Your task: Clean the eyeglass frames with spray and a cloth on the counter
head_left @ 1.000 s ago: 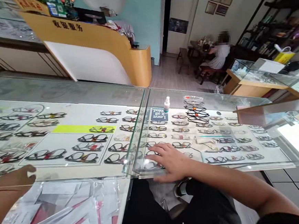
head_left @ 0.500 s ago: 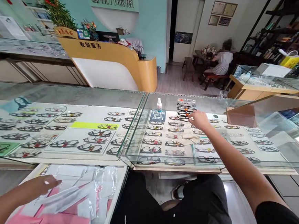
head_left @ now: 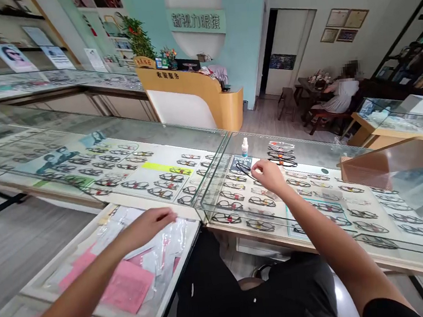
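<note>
My right hand (head_left: 269, 174) is closed on one end of a dark pair of eyeglasses (head_left: 243, 166), held above the glass counter top. Just right of that hand lies a row of stacked eyeglasses (head_left: 283, 161) with dark frames and a clear one at the far end. Behind the held pair stand a small white bottle (head_left: 245, 148) and a dark printed card (head_left: 235, 161). My left hand (head_left: 149, 229) hovers with loosely stretched fingers over plastic-sleeved papers and pink slips (head_left: 128, 287), holding nothing that I can see.
Glass display counters (head_left: 207, 198) with rows of eyeglasses run across in front of me. A brown panel (head_left: 366, 166) rises at the right. Farther back are a wooden cashier desk (head_left: 233, 110) and a seated person (head_left: 341, 92).
My right hand has left the stacked eyeglasses and moved left, now holding one dark pair. My left hand has shifted right over the papers. The view has turned left.
</note>
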A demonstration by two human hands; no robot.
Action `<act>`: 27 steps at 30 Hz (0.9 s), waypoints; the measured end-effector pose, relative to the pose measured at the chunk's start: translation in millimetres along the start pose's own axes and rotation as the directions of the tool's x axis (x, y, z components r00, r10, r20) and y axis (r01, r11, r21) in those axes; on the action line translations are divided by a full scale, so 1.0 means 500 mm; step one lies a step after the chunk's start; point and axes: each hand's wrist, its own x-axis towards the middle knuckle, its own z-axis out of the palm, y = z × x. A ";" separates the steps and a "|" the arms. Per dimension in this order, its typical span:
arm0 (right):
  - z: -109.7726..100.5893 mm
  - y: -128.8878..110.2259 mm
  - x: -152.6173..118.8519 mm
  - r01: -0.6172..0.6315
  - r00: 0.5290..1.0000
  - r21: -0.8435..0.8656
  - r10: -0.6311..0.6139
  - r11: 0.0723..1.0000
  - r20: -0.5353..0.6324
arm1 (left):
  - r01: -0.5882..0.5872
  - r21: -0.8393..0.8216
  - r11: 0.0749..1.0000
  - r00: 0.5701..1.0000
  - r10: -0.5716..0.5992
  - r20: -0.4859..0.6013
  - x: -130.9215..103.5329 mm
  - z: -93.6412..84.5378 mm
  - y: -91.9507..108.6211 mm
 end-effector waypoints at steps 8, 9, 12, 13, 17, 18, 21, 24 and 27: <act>0.095 -0.286 -0.054 0.241 0.967 0.389 -0.185 0.889 -0.177 | -0.046 -0.535 0.843 0.995 -0.010 -0.101 -0.032 0.131 0.129; 0.104 -0.305 -0.061 0.263 0.960 0.366 -0.206 0.893 -0.188 | -0.066 -0.567 0.821 0.987 -0.028 -0.155 -0.035 0.134 0.123; 0.130 -0.348 -0.080 0.327 0.937 0.258 -0.275 0.909 -0.216 | -0.143 -0.637 0.758 0.950 -0.076 -0.303 -0.053 0.137 0.101; 0.139 -0.359 -0.086 0.348 0.929 0.218 -0.303 0.912 -0.214 | -0.156 -0.656 0.739 0.940 -0.092 -0.327 -0.060 0.137 0.094; 0.175 -0.388 -0.106 0.410 0.902 0.115 -0.383 0.905 -0.200 | -0.110 -0.739 0.665 0.933 -0.188 -0.307 -0.082 0.129 0.070; 0.183 -0.393 -0.109 0.423 0.894 0.112 -0.395 0.899 -0.210 | -0.089 -0.760 0.644 0.932 -0.216 -0.292 -0.085 0.127 0.065; 0.202 -0.404 -0.114 0.455 0.875 0.124 -0.417 0.882 -0.247 | -0.042 -0.812 0.582 0.926 -0.283 -0.250 -0.086 0.123 0.053; 0.210 -0.411 -0.117 0.457 0.875 0.115 -0.422 0.882 -0.239 | -0.012 -0.860 0.510 0.925 -0.320 -0.203 -0.080 0.121 0.044; 0.209 -0.419 -0.122 0.470 0.873 0.081 -0.449 0.879 -0.192 | 0.024 -0.903 0.429 0.924 -0.355 -0.145 -0.072 0.118 0.037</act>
